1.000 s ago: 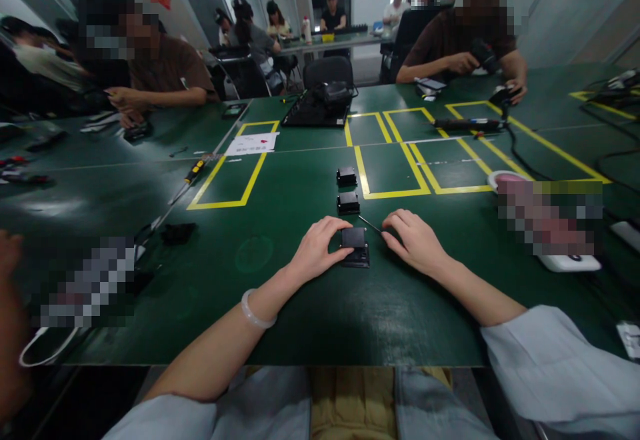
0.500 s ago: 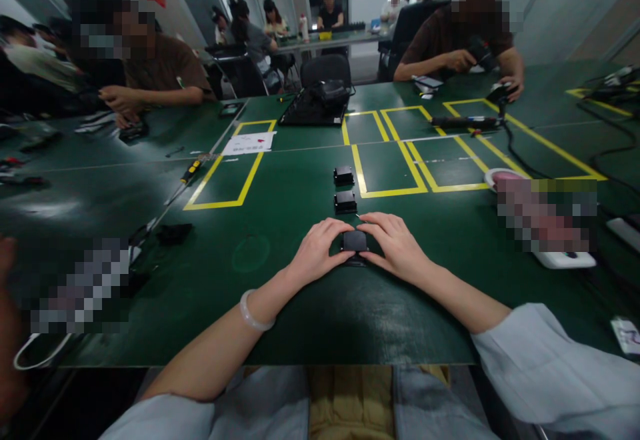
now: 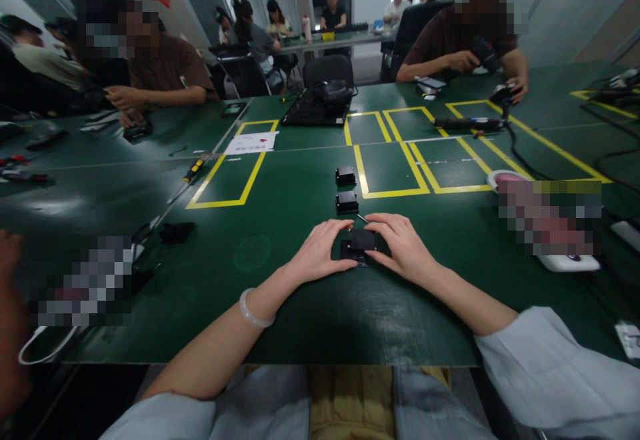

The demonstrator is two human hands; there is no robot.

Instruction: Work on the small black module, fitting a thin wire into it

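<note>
A small black block (image 3: 362,239) sits between the thumb and fingers of my right hand (image 3: 403,247), slightly off to the right of a flat black piece (image 3: 346,252) on the green table. My left hand (image 3: 320,248) curves around the left side of this flat piece. Its thumb and fingertips are apart, the thumb lying at the piece's front edge. A thin metal pin (image 3: 361,218) shows by my right index finger; whether it is held, I cannot tell. Just beyond stand two similar black blocks (image 3: 347,202) in a row.
Yellow tape frames (image 3: 395,195) mark the table (image 3: 295,320). A white-rimmed device (image 3: 570,261) lies at right, a yellow-black screwdriver (image 3: 194,171) and a paper sheet (image 3: 251,143) at left. A black laptop-like slab (image 3: 313,115) is at the back. Co-workers sit across the table.
The black block has shifted to the right over the flat piece with my right hand. My left fingers have come away from it, uncovering the flat piece's left side.
</note>
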